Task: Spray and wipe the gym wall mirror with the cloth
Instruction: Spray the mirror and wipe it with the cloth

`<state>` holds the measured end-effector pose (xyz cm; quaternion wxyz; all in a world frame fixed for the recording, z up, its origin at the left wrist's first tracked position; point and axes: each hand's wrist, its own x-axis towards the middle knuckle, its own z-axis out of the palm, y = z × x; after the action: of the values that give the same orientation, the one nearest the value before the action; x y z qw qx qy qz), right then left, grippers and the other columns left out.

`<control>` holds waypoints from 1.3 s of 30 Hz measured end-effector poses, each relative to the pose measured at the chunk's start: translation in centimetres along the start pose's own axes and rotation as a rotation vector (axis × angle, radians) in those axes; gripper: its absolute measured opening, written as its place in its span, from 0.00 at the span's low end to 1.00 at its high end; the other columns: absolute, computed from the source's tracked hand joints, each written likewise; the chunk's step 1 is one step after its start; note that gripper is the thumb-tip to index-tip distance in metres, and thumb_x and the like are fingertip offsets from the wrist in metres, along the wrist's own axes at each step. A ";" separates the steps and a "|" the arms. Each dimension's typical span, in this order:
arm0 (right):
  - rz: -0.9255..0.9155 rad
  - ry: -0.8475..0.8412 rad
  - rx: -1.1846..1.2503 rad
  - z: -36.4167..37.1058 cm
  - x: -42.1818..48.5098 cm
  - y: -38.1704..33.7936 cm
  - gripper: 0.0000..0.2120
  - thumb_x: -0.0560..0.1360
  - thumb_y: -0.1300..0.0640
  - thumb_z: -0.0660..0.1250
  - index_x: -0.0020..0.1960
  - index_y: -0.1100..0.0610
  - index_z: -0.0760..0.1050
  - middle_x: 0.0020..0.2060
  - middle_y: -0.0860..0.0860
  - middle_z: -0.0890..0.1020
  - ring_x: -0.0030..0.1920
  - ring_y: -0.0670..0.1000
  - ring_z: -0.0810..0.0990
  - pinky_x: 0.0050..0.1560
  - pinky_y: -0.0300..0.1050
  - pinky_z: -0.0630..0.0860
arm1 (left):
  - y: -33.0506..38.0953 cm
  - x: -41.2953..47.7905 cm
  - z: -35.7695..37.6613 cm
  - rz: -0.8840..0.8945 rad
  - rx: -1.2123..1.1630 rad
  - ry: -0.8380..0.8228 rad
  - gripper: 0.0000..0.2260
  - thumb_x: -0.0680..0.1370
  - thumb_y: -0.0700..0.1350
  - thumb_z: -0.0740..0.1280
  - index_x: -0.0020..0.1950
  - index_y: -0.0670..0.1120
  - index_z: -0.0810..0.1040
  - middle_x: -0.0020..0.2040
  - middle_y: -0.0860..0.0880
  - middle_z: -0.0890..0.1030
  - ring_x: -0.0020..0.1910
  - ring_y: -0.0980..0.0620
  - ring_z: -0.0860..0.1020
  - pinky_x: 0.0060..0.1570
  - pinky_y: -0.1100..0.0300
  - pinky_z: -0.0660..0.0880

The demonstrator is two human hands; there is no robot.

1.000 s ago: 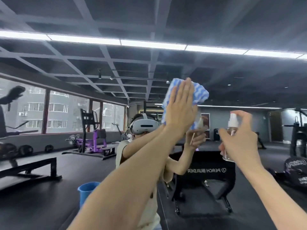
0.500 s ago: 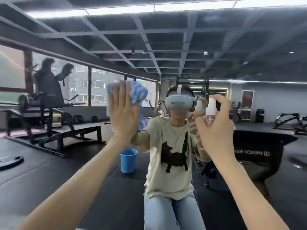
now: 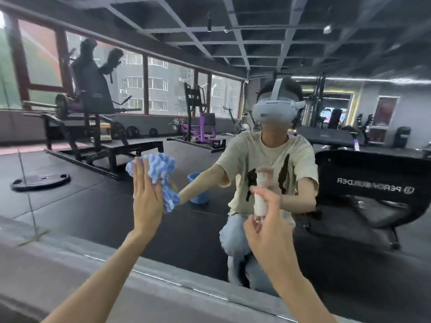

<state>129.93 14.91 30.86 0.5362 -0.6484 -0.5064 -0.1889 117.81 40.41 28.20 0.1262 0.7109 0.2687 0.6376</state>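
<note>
The wall mirror fills the view and reflects the gym. My left hand is flat, fingers up, pressing a blue-and-white cloth against the glass at centre left. My right hand grips a small clear spray bottle with a white top, held upright just in front of the mirror at centre right. The bottle's lower part is hidden by my fingers.
The mirror's lower edge meets a grey ledge along the bottom. Reflected in the glass are a crouching person with a headset, a blue bucket, weight machines, a black bench and windows.
My view has dropped from the ceiling toward the mirror's lower edge. Both hands have come down the glass, the left with the cloth pressed on, the right still holding the bottle.
</note>
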 end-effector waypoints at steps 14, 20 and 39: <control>-0.041 0.170 0.054 3.2 -2.6 1.0 0.22 0.73 0.59 0.62 0.64 0.47 0.62 0.49 0.58 0.82 0.39 0.55 0.82 0.37 0.38 0.76 | 1.4 -9.0 3.4 0.532 0.231 -0.300 0.24 0.80 0.45 0.56 0.76 0.45 0.58 0.80 0.52 0.45 0.78 0.51 0.44 0.76 0.50 0.45; -0.131 0.192 -0.017 0.2 -1.9 1.7 0.24 0.73 0.66 0.66 0.64 0.51 0.63 0.48 0.51 0.80 0.36 0.49 0.81 0.34 0.48 0.80 | 4.9 -8.3 5.7 1.020 0.511 -0.351 0.26 0.78 0.53 0.55 0.76 0.60 0.55 0.77 0.62 0.52 0.76 0.63 0.50 0.71 0.65 0.36; -0.001 0.284 0.079 -0.8 -2.7 5.2 0.30 0.74 0.69 0.67 0.62 0.39 0.62 0.51 0.56 0.81 0.45 0.50 0.82 0.44 0.37 0.78 | 10.4 -0.8 6.8 0.839 0.405 -0.077 0.24 0.82 0.55 0.47 0.76 0.46 0.58 0.76 0.48 0.59 0.78 0.50 0.50 0.75 0.50 0.46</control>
<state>133.53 13.45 26.33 0.6273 -0.5935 -0.4328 -0.2589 126.68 32.58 31.91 -0.2738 0.7917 0.0720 0.5413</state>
